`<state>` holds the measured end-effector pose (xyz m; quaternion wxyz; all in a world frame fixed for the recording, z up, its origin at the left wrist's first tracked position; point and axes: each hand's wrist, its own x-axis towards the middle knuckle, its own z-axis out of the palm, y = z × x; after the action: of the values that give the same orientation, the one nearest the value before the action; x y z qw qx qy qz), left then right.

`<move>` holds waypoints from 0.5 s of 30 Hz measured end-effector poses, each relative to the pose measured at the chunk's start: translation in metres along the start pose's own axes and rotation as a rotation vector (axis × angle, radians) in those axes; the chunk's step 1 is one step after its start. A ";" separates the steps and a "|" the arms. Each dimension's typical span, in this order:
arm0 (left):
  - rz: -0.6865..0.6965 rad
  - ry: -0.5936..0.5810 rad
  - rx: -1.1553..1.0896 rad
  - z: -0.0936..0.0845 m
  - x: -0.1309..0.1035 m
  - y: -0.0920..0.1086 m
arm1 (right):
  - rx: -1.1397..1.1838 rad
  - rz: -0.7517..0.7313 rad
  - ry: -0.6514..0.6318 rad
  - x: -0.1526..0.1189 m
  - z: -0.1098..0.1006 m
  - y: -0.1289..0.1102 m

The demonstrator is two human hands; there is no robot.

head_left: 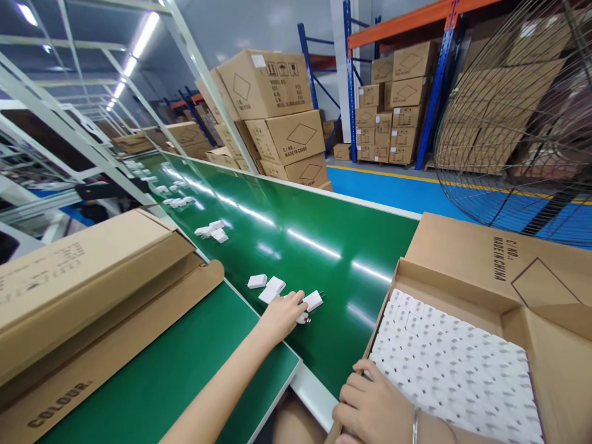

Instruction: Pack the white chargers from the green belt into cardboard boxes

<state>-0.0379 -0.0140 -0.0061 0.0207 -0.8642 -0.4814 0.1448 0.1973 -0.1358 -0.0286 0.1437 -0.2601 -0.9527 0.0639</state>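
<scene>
Where left fingers (pixel 294 300) half-curl, they touch adapters (pixel 313 301).

Pretty clearly a factory packing floor. Long green conveyor (pixel 314 213) running to the upper left with little clumps of white plug adapters (pixel 272 288), shipping cartons (pixel 285 137) stacked top center, blue-and-orange warehouse racking (pixel 402 29) upper right, strip lights (pixel 147 34) upper left. Far-left equipment (pixel 50 142) is blurry, maybe another workstation.
</scene>
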 end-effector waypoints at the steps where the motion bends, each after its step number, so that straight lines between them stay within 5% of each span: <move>1: -0.008 0.017 -0.004 -0.004 0.000 0.001 | 0.009 0.003 -0.011 0.000 0.000 0.000; 8: -0.402 0.005 -0.087 -0.015 0.029 0.031 | 0.038 0.028 -0.015 0.001 0.000 -0.002; 15: -0.318 -0.069 -0.121 -0.019 0.050 0.062 | -0.035 -0.003 0.125 -0.001 0.009 -0.001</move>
<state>0.0429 -0.0036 -0.0107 -0.0255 -0.7714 -0.6203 0.1400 0.1948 -0.1371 -0.0368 0.1983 -0.2645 -0.9433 0.0308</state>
